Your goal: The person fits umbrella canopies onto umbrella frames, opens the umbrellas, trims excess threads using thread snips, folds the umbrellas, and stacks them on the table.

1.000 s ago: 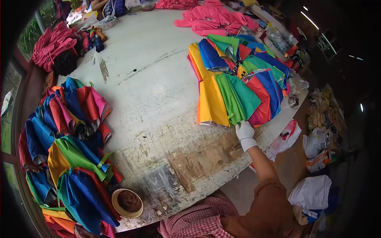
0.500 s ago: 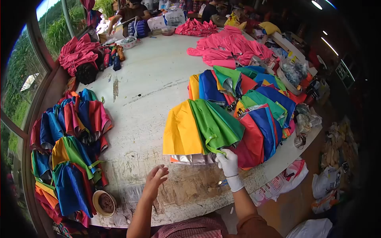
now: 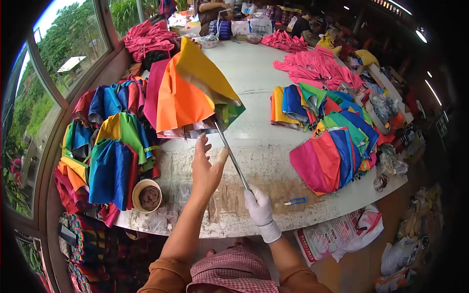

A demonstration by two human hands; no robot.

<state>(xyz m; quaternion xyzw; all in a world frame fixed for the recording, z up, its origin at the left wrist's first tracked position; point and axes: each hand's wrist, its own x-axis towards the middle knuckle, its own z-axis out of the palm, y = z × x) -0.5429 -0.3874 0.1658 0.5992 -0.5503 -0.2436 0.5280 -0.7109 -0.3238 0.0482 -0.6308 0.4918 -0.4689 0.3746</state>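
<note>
One umbrella [image 3: 188, 102] was up in the air above the counter [image 3: 244, 110], a bit left of the middle. It leaned over, with its top pointing up and to the left. The gloved right hand [image 3: 260, 210] was curled around the low end of its thin metal pole [image 3: 234, 161]. The bare left hand [image 3: 205, 171] was spread wide just beside the pole, under the edge of the cloth. Whether its fingertips touched the cloth was hard to tell.

This umbrella looked only partly done. It was picked up, but its cloth hung in loose folds and was not rolled up. More umbrellas lay loose in two piles, a left pile [image 3: 110, 168] and a right pile [image 3: 317, 163]. Which pile was finished and which was left to do, nobody could tell from this.

There were two hands and one umbrella held. The piles were too jumbled to count. One bowl [image 3: 136, 188] of brown stuff sat by the left pile, and one pair of blue snips [image 3: 296, 200] lay near the right pile. Three pink heaps [image 3: 322, 68] of cloth sat farther back.
</note>
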